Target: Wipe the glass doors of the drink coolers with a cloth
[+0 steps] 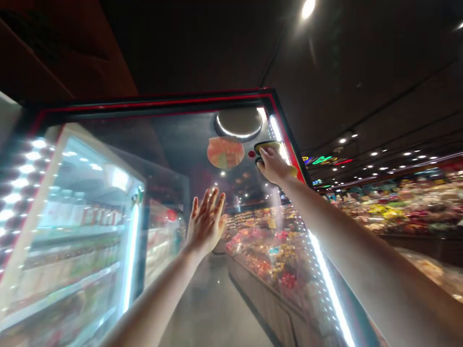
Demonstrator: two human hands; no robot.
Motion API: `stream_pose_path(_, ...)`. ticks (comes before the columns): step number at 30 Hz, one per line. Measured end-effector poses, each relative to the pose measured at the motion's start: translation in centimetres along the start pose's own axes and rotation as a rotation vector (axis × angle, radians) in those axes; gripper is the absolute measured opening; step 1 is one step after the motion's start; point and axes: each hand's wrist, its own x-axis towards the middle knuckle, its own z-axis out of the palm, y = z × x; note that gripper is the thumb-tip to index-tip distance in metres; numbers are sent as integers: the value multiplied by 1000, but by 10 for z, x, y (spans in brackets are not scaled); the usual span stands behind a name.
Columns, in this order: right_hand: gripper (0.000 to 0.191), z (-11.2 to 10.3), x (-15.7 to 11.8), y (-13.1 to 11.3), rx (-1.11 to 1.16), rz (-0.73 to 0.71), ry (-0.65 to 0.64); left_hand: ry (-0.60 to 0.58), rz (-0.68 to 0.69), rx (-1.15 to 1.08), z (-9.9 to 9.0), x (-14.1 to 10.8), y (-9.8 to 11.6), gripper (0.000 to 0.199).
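A tall glass door [173, 159] in a black frame with red edging fills the middle of the view. My left hand [205, 219] is open, its fingers spread and palm toward the glass; I cannot tell whether it touches. Higher up and to the right, my right hand [275, 166] is closed on a yellow-and-black pad [266, 144] at the glass, close to the right frame edge. Left of that pad are a small red dot [251, 154] and an orange round sticker [225, 153]. Above the sticker is a dark round shape with a bright rim [238, 124].
A lit strip [331, 284] runs down the door's right side. Lit shelves with bottles [83, 212] show at the left, blurred. A fruit stand [278, 260] appears in the glass, and colourful produce displays [394, 207] stand at the right. Ceiling lamps [308, 8] hang overhead.
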Motion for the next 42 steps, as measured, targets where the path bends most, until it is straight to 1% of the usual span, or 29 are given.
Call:
stream_pose_path(1, 51, 6, -12, -3, -56, -5, -29, 18, -1, -13, 6, -4, -5, 73)
stream_pose_path(3, 57, 13, -41, -4, -155, -54, -43, 58, 5, -36, 15, -13, -10, 74)
stream_pose_path(5, 55, 12, -65, 0, -212, -143, -69, 99, 15, -47, 19, -20, -10, 75)
stream_pose_path(6, 54, 9, -71, 3, -223, -177, -95, 115, 18, -49, 20, -23, -8, 75)
stream_pose_path(8, 53, 5, -66, 11, -228, -172, -138, 131, 12, -57, 19, -26, -5, 74)
stream_pose_path(10, 54, 5, -44, 13, -230, -71, -136, 128, -1, -69, 17, -26, -3, 74)
stream_pose_path(12, 55, 10, -20, 9, -230, 40, -103, 110, -6, -77, 17, -26, -3, 74)
stream_pose_path(14, 55, 16, -12, 0, -210, 81, -75, 92, -12, -74, 18, -25, -3, 74)
stream_pose_path(15, 53, 17, -17, -4, -187, 57, -69, 85, -16, -70, 19, -25, -3, 75)
stream_pose_path(17, 48, 17, -39, -4, -121, -80, -79, 82, -25, -65, 22, -26, -3, 77)
stream_pose_path(19, 44, 14, -64, 7, -42, -258, -103, 89, -28, -77, 25, -26, -3, 78)
stream_pose_path(20, 42, 13, -72, 15, -5, -304, -102, 94, -27, -91, 26, -27, -3, 79)
stream_pose_path(21, 42, 13, -73, 22, 24, -301, -81, 98, -27, -109, 26, -27, -2, 79)
stream_pose_path(23, 40, 17, -61, 31, 55, -185, 1, 100, -28, -145, 27, -27, -2, 79)
stream_pose_path(25, 41, 26, -39, 26, 58, -29, 71, 98, -34, -167, 28, -27, -2, 79)
stream_pose_path(26, 42, 31, -30, 20, 59, 12, 75, 95, -38, -173, 28, -26, -2, 79)
stream_pose_path(27, 44, 36, -24, 12, 62, 12, 58, 92, -42, -174, 29, -26, -2, 79)
stream_pose_path(28, 45, 38, -24, 5, 71, -30, 24, 87, -46, -173, 30, -26, -3, 79)
stream_pose_path(29, 46, 39, -28, 0, 87, -107, -22, 81, -47, -169, 31, -26, -3, 78)
stream_pose_path(31, 47, 35, -44, 0, 138, -280, -109, 66, -44, -154, 33, -26, -3, 78)
stream_pose_path(32, 45, 32, -51, 6, 163, -330, -128, 58, -43, -145, 33, -26, -3, 78)
stream_pose_path(33, 43, 29, -56, 14, 181, -332, -119, 51, -42, -137, 33, -26, -3, 77)
stream_pose_path(34, 42, 27, -56, 22, 190, -287, -81, 44, -42, -130, 33, -26, -2, 77)
stream_pose_path(36, 42, 29, -43, 34, 176, -117, 25, 35, -50, -119, 33, -27, -1, 76)
stream_pose_path(37, 43, 33, -31, 34, 162, -31, 67, 34, -52, -114, 33, -27, -1, 75)
stream_pose_path(39, 44, 45, -8, 21, 145, 73, 98, 38, -53, -101, 34, -28, 0, 74)
stream_pose_path(40, 44, 51, -1, 9, 139, 75, 88, 40, -53, -93, 34, -28, 1, 74)
stream_pose_path(41, 45, 56, 2, -4, 136, 39, 64, 39, -52, -85, 34, -28, 1, 73)
stream_pose_path(42, 47, 58, 0, -16, 137, -35, 27, 36, -50, -78, 35, -28, 1, 74)
